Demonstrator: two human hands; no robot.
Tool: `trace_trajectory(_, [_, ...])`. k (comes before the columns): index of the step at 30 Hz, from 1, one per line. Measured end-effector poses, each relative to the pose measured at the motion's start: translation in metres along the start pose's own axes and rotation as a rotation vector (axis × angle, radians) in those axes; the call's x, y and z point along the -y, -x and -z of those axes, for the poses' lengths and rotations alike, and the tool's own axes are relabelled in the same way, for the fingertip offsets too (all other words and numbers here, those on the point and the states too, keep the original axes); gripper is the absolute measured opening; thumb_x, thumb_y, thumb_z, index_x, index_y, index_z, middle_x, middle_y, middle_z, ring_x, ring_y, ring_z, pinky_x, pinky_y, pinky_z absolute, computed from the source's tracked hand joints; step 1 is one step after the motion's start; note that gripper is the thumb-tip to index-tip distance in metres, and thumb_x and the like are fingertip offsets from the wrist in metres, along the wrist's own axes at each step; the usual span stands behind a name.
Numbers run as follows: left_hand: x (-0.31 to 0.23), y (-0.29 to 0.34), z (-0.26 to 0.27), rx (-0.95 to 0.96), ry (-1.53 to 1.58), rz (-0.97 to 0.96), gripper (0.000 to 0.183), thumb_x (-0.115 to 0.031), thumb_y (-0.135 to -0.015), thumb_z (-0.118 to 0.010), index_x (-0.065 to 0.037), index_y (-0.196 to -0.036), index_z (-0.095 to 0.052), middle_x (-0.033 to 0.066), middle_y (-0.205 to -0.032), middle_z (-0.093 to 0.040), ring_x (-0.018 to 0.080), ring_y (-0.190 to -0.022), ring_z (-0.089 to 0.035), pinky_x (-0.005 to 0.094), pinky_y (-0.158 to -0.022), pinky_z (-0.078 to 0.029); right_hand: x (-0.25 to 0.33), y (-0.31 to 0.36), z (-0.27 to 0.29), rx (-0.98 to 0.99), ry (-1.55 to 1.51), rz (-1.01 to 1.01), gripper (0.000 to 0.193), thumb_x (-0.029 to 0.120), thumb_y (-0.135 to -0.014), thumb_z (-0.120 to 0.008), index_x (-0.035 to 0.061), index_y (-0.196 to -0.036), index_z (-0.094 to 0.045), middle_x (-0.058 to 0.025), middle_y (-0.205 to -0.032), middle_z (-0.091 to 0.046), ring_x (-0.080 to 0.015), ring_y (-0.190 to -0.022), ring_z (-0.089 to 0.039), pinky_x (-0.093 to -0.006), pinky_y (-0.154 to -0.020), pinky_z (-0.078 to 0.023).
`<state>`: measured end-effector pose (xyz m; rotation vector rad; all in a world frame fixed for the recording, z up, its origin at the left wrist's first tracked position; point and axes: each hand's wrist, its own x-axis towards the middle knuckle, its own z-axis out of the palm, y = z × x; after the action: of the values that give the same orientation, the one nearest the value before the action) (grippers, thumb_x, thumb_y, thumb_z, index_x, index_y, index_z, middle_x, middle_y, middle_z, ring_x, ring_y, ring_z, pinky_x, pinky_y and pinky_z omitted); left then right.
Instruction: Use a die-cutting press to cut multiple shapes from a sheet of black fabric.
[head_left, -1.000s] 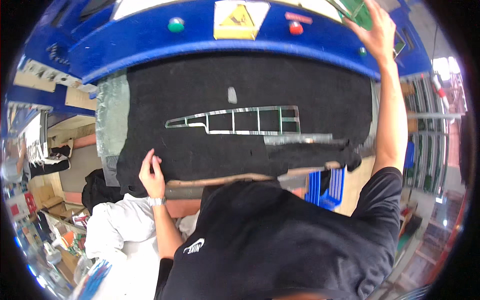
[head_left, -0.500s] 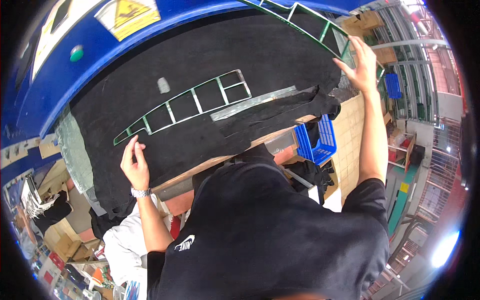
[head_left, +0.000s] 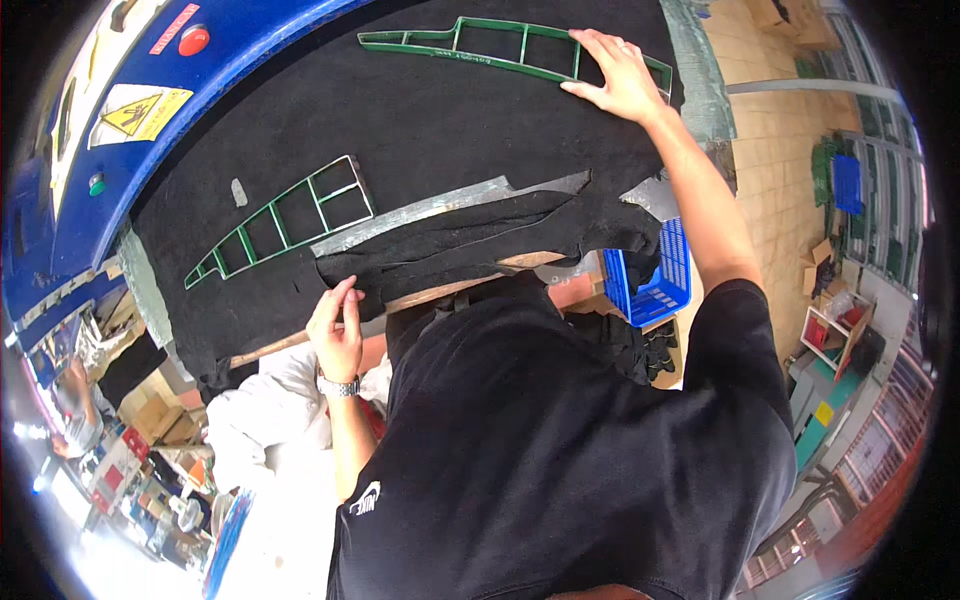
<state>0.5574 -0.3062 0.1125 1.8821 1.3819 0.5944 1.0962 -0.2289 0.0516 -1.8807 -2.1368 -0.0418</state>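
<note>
My right hand (head_left: 625, 80) grips a green, ladder-like cutting die (head_left: 490, 48) near its right end. The thumb is on the near edge and the fingers reach over the far edge. This die is over the far right part of a black leather-like sheet (head_left: 330, 120); whether it touches the sheet I cannot tell. A second green cutting die (head_left: 283, 228) lies on the sheet to the left. At the sheet's front edge is my left hand (head_left: 335, 325), its fingers loosely bent and apart, holding nothing visible.
A blue machine body (head_left: 60, 215) with a red button (head_left: 194, 40) borders the table at the far left. A grey strip (head_left: 415, 215) shows beside folds in the sheet. Blue crates (head_left: 675, 270) stand below the right front edge, and white cloth (head_left: 265, 410) is at the lower left.
The view has turned and shifted. My right hand has brought its die further over the sheet. My left hand has drawn away from the second die's tip to the front edge.
</note>
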Motion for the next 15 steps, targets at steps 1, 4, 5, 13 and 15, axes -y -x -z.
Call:
trace_trajectory(1, [0.0,0.007,-0.002,-0.004,-0.015,0.012,0.019,-0.001,-0.097,-0.058,-0.001,-0.114,-0.069,0.008,-0.086,-0.07,0.0161,-0.08,-0.067,0.0274,-0.074,-0.051,-0.004,-0.005,0.0,0.016,-0.03,-0.001,0.075,0.052,-0.081,-0.073,0.0134,-0.142,-0.051,-0.0161,-0.139,-0.055,-0.0347,-0.129,-0.051,-0.0471,-0.107,-0.04])
trace_trajectory(4, [0.006,0.029,-0.008,-0.104,0.016,0.173,0.02,-0.003,-0.098,-0.058,-0.002,-0.116,-0.068,0.0075,-0.09,-0.07,0.0147,-0.082,-0.066,0.0265,-0.075,-0.051,-0.016,-0.029,0.015,0.189,-0.217,-0.044,0.068,0.048,-0.087,-0.07,0.0101,-0.14,-0.053,-0.0169,-0.136,-0.058,-0.0345,-0.127,-0.053,-0.0445,-0.108,-0.041])
trace_trajectory(5, [0.005,0.032,-0.011,-0.157,0.09,0.228,0.02,-0.004,-0.099,-0.058,-0.002,-0.117,-0.068,0.0074,-0.091,-0.071,0.0139,-0.084,-0.066,0.0264,-0.076,-0.051,-0.016,-0.039,0.017,0.11,-0.135,0.034,0.063,0.048,-0.09,-0.067,0.0081,-0.137,-0.056,-0.0177,-0.125,-0.064,-0.0339,-0.119,-0.059,-0.0424,-0.102,-0.046])
trace_trajectory(13, [-0.052,0.0,-0.032,0.023,-0.015,0.081,0.018,-0.002,-0.095,-0.061,-0.001,-0.111,-0.069,0.0101,-0.088,-0.07,0.0192,-0.082,-0.068,0.029,-0.075,-0.051,-0.017,-0.107,0.009,0.406,-0.101,0.171,0.03,0.033,-0.093,-0.062,0.0043,-0.097,-0.066,-0.0191,-0.093,-0.069,-0.0407,-0.093,-0.065,-0.0501,-0.079,-0.052])
trace_trajectory(15, [-0.056,-0.005,-0.033,0.095,-0.036,0.013,0.018,-0.001,-0.094,-0.063,-0.001,-0.111,-0.069,0.0114,-0.088,-0.069,0.0213,-0.08,-0.067,0.0301,-0.073,-0.051,-0.027,-0.102,0.003,0.112,-0.385,0.534,0.024,0.028,-0.093,-0.059,0.0046,-0.096,-0.066,-0.0192,-0.092,-0.07,-0.0411,-0.092,-0.066,-0.0511,-0.079,-0.053])
